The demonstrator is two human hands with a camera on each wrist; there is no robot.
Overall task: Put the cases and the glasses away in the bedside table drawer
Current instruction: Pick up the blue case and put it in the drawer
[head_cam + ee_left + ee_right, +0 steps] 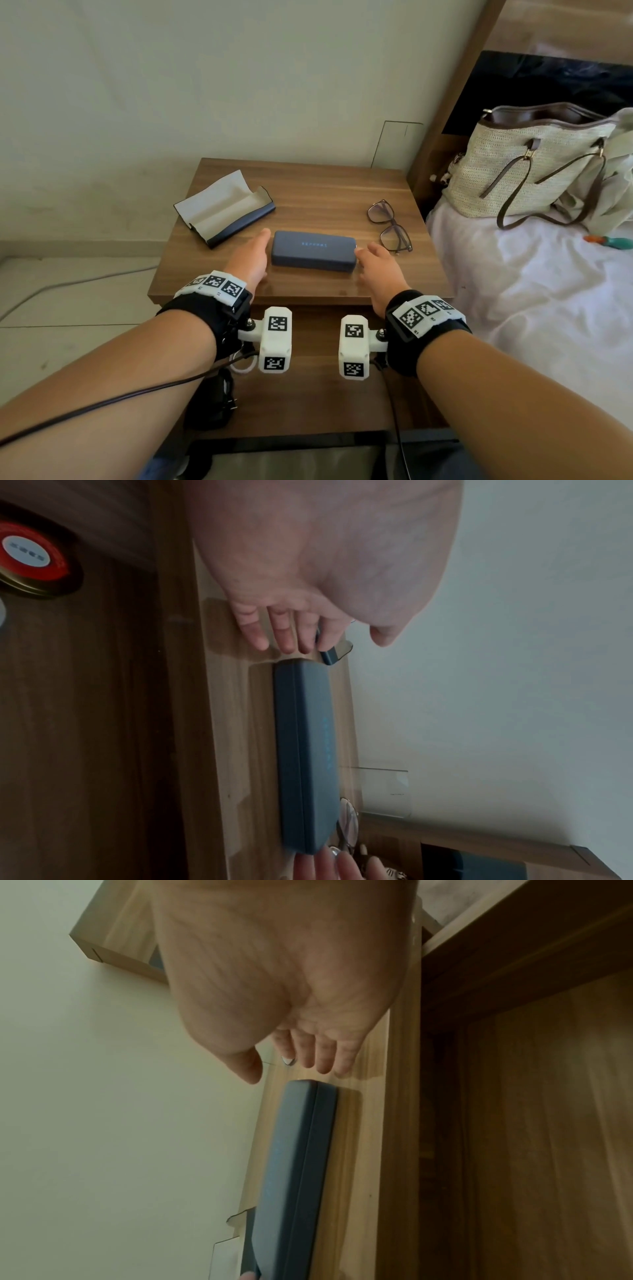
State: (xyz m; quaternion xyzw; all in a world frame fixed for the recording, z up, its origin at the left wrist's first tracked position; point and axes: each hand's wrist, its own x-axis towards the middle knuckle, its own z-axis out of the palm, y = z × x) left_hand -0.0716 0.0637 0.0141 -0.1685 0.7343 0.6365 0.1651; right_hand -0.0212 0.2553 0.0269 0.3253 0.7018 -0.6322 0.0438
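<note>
A closed dark blue glasses case (pixel 313 250) (pixel 304 756) (pixel 294 1164) lies near the front of the wooden bedside table (pixel 308 192). My left hand (pixel 251 258) (pixel 284 631) is open just off its left end, fingers straight. At its right end my right hand (pixel 375 263) (pixel 308 1053) is open too, with the fingertips close to the case. A second case (pixel 224 210), dark outside and pale inside, lies open at the table's back left. A pair of glasses (pixel 390 226) rests at the right side. The drawer (pixel 308 377) below the top stands pulled out.
A bed with white sheets (pixel 531 291) adjoins the table on the right, carrying a woven handbag (pixel 527 164). A round red-lidded tin (pixel 31 555) and a dark charger (pixel 212 397) lie in the drawer. A wall stands behind the table.
</note>
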